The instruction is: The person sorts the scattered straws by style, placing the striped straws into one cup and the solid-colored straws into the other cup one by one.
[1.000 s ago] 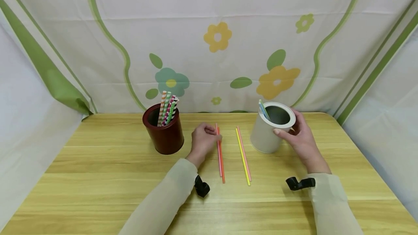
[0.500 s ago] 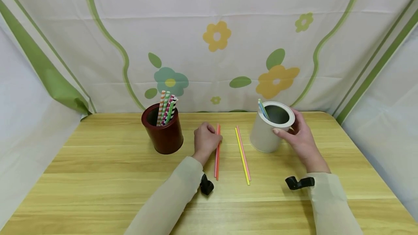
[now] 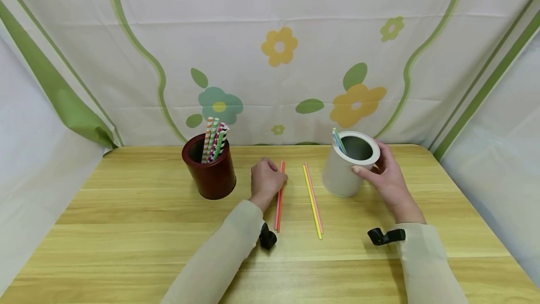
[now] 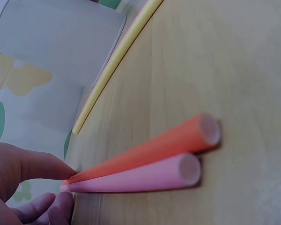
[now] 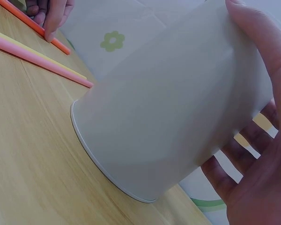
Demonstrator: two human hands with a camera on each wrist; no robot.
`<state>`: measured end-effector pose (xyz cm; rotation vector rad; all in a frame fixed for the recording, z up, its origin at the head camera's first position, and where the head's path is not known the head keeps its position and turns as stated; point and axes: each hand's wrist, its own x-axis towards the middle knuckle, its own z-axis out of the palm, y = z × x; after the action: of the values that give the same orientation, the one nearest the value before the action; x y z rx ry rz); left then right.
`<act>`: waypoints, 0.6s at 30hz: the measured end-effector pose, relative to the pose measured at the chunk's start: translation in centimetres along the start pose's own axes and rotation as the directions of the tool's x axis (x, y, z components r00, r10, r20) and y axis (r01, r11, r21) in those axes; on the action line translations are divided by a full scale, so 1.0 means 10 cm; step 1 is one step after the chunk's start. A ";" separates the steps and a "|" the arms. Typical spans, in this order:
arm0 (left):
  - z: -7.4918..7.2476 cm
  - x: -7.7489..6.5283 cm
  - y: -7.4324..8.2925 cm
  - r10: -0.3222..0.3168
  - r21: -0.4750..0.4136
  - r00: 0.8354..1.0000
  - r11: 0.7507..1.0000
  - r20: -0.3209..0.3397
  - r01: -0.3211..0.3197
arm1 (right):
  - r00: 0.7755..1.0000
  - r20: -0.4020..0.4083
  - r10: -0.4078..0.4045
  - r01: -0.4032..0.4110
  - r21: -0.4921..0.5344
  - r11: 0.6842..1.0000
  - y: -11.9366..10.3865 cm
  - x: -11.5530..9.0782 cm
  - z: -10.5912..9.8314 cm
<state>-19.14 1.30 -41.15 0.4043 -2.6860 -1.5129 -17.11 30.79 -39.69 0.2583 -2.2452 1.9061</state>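
My left hand (image 3: 267,181) pinches an orange straw (image 3: 281,210) and a pink straw (image 4: 145,180) near their far ends. In the left wrist view the two straws lie side by side on the table, finger and thumb on either side. My right hand (image 3: 389,179) grips the white can (image 3: 339,177) round its right side, thumb in front and fingers behind. The can stands on the table with a few thin straws (image 3: 339,142), blue and green, leaning inside. Between hand and can lie a yellow straw (image 3: 314,210) and another pink straw (image 3: 313,186).
A dark red can (image 3: 214,179) holding several striped paper straws (image 3: 215,142) stands to the left of my left hand. The wooden table (image 3: 126,229) ends at a flowered curtain (image 3: 253,79) behind, with white cloth at both sides.
My left hand has moved slightly right and closed on the orange and pink straws. Those two, crossed a second ago, now lie together. My right hand and the white can have stayed put.
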 end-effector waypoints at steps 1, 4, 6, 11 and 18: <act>0.00 0.00 0.01 -0.004 0.004 1.000 1.000 0.003 0.004 | 1.000 0.000 0.000 0.000 -0.003 1.000 0.00 0.00 0.00; -0.01 0.01 0.01 -0.007 0.017 1.000 1.000 0.007 0.007 | 1.000 0.000 0.001 -0.001 -0.007 1.000 -0.01 0.00 0.01; -0.01 0.02 0.01 -0.006 0.019 1.000 1.000 0.008 0.006 | 1.000 0.000 0.000 0.000 -0.009 1.000 -0.01 0.00 0.01; -0.03 0.03 0.02 -0.012 0.018 1.000 1.000 0.010 0.012 | 1.000 -0.001 0.003 -0.003 -0.005 1.000 0.00 0.00 0.01; -0.03 0.05 0.03 -0.017 0.042 1.000 0.999 0.021 0.017 | 1.000 -0.001 0.009 -0.009 0.005 1.000 -0.01 0.00 0.02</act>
<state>-19.66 1.03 -40.76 0.4162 -2.7420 -1.4752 -17.06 30.61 -39.67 0.2474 -2.2452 1.9159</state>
